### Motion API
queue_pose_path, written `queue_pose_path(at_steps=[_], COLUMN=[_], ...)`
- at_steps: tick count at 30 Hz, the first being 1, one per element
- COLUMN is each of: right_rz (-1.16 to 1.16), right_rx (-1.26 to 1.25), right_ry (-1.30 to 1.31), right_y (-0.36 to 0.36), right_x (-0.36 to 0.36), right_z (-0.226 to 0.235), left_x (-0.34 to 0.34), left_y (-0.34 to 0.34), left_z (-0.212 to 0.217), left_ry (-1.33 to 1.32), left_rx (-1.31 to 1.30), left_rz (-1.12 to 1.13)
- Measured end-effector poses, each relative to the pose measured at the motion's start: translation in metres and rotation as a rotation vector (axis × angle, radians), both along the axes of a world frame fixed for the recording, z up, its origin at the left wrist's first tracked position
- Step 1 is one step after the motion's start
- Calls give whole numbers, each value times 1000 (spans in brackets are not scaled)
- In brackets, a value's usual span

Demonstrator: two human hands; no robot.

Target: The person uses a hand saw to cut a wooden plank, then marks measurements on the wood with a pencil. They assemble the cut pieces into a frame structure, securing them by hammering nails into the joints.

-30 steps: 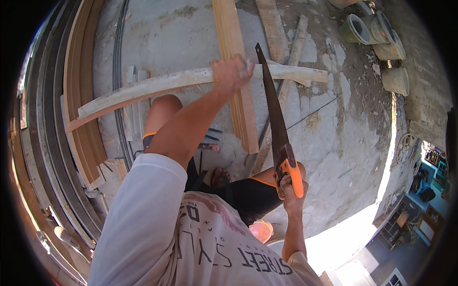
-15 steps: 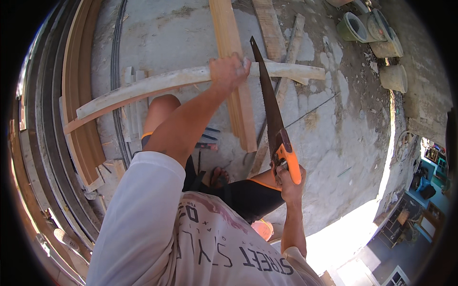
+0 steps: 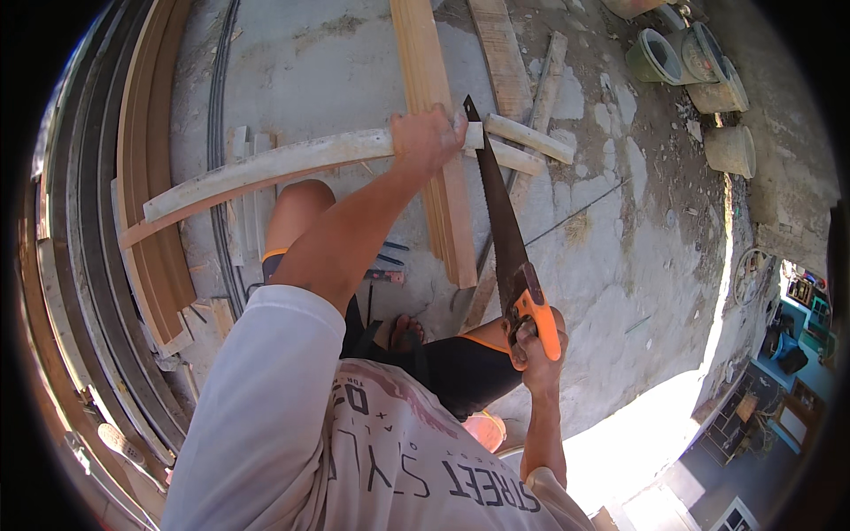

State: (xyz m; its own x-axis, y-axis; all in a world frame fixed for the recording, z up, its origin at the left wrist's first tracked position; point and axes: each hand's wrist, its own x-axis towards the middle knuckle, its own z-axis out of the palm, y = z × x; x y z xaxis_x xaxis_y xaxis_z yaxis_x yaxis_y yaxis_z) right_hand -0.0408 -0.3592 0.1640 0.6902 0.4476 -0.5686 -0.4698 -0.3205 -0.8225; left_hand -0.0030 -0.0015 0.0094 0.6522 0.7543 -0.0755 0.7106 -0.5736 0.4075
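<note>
My left hand (image 3: 428,142) is closed over a long, slightly curved white-faced wooden strip (image 3: 283,159) near its right end. That strip rests across a brown timber beam (image 3: 420,57). In my right hand (image 3: 537,347) is the orange handle of a handsaw (image 3: 503,212). Its dark blade slants up and away, its far part just beside the strip's cut end. Beyond the blade a short white offcut (image 3: 531,139) lies tilted, separate from the strip. A second short piece (image 3: 512,157) lies partly beneath it.
Brown boards (image 3: 146,106) and dark metal lengths line the left, with thin rods (image 3: 217,115) beside them. Two planks (image 3: 500,57) lie ahead. Buckets (image 3: 655,57) stand at the far right. By my foot lie a hammer (image 3: 385,276) and pliers-like handles. An orange-pink container (image 3: 484,431) is near my knee.
The strip's right end has come off and dropped into a tilt beyond the blade. The saw has drawn slightly back toward me. My left hand keeps its hold.
</note>
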Motion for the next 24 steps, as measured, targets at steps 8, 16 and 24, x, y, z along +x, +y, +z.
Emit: queue_pose_path(at_steps=[8, 16, 24], right_rz=[-140, -54, 397], right_rx=[-89, -521, -923], right_ry=[-91, -715, -1148], right_y=[-26, -66, -212], right_x=[-3, 89, 48], right_z=[7, -8, -213], left_x=[12, 8, 9], left_y=[-9, -7, -14], left_z=[-9, -14, -15], left_ry=[13, 12, 22], left_rx=[60, 217, 295], left_rz=[-17, -5, -34])
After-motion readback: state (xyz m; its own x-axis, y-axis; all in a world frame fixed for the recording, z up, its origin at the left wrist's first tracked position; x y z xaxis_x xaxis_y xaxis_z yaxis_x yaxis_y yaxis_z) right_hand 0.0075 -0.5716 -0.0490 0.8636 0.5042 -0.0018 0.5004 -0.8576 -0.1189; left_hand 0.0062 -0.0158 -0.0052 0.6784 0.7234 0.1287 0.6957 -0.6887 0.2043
